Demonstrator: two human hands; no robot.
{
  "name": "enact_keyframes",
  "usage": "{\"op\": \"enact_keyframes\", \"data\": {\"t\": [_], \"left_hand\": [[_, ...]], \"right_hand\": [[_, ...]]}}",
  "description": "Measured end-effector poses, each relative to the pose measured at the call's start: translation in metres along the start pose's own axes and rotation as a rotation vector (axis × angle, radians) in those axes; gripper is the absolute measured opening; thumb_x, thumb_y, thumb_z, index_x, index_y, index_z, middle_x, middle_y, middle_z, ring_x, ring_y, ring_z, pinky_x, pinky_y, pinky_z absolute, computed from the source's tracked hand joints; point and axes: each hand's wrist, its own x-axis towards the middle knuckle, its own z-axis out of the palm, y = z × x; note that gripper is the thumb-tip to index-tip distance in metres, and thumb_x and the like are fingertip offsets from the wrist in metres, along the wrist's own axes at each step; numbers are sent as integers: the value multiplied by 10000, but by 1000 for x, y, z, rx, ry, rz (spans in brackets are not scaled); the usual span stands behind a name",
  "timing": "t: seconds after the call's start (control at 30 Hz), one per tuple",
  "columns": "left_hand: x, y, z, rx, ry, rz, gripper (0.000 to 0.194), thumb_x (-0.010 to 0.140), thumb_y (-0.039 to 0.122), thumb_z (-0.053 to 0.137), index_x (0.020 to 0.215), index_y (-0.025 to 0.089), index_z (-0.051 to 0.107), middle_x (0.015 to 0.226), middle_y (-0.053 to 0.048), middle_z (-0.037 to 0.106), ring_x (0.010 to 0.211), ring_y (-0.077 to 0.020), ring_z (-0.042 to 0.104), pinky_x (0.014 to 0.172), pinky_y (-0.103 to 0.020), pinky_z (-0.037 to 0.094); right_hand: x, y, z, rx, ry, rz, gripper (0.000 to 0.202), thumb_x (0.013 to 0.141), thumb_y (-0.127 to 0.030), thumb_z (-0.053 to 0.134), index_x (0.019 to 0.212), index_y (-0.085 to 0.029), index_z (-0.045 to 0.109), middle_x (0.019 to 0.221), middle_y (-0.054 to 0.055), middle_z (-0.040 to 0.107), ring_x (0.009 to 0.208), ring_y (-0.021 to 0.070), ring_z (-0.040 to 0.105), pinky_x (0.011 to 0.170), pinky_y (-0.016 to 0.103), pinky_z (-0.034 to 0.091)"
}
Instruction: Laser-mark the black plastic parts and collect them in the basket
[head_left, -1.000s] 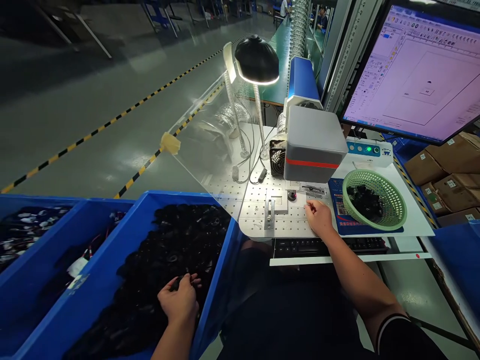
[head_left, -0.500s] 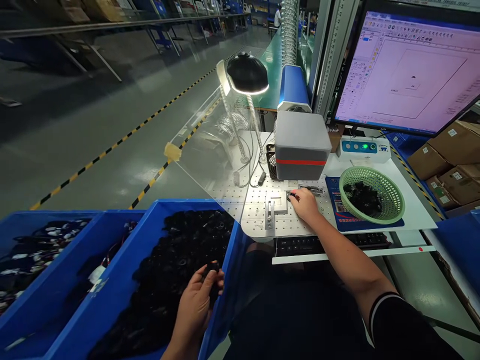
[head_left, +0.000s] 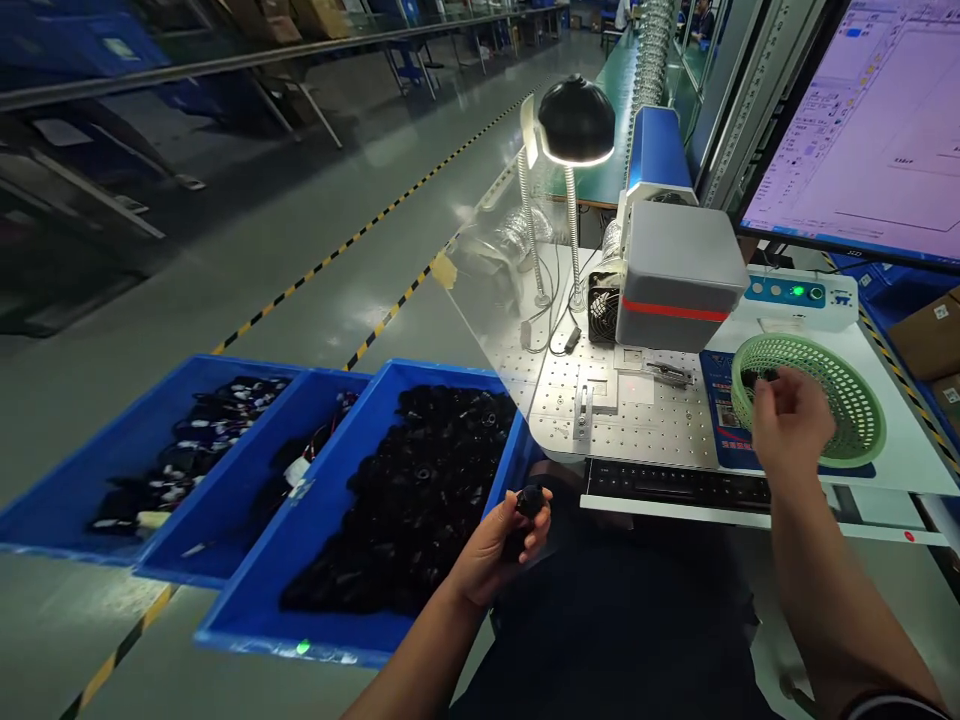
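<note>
My left hand is closed around a small black part, held in front of my lap beside the blue bin of black parts. Over the left side of the green basket is my right hand, fingers curled. Black pieces show at its fingertips; whether it grips one is hidden. A perforated metal plate with a small square fixture lies left of the basket, under the grey machine head.
A lit black lamp stands behind the plate. The monitor is at the upper right, above a control box. A keyboard sits under the table's front edge. More blue bins stand at the left.
My right hand has left the metal plate and moved right to the green basket. My left hand has come away from above the bin, still holding the black part. The view has turned left.
</note>
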Motion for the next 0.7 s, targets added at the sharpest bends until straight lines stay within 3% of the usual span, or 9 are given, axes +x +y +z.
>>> {"op": "enact_keyframes", "data": {"t": [0.03,0.17,0.27,0.4,0.6,0.7], "left_hand": [[2,-1,3,-27,-42,-34,560,793,652,686,944,113,709,708,-12,501,530,-60,379,415,-169,277],[10,-4,17,-63,-196,-124,602,878,699,508,771,124,652,662,-17,474,493,-76,393,380,-179,259],[14,-9,22,-19,-236,-180,627,885,727,448,762,140,629,634,-24,497,467,-94,422,364,-190,259],[17,-21,19,50,-168,-238,659,878,756,410,773,143,629,592,-46,541,458,-122,462,366,-209,286],[21,-33,23,137,-68,-288,758,854,805,347,651,127,618,538,-67,529,434,-127,456,364,-230,276],[20,-27,25,279,13,-177,750,818,828,396,696,128,637,579,-65,559,449,-130,474,367,-228,287]], "right_hand": [[-11,-14,-1,56,-59,-41,349,924,-425,602,1155,-171,660,903,80,666,715,202,604,712,387,547],[-68,-77,11,446,-587,-273,294,939,-335,628,1221,-258,649,1082,78,665,856,197,636,774,367,571],[-105,-108,23,641,-790,-367,362,924,-292,654,1284,-267,623,1135,94,638,1008,225,624,872,395,560],[-128,-120,34,768,-826,-384,323,908,-225,653,1229,-255,656,1014,76,629,917,203,612,782,365,558],[-136,-120,40,778,-839,-403,215,924,-187,619,1118,-249,687,949,61,645,876,191,619,744,338,552],[-127,-111,47,709,-819,-395,152,935,-249,630,1076,-241,687,949,68,664,877,203,626,761,353,547]]}}
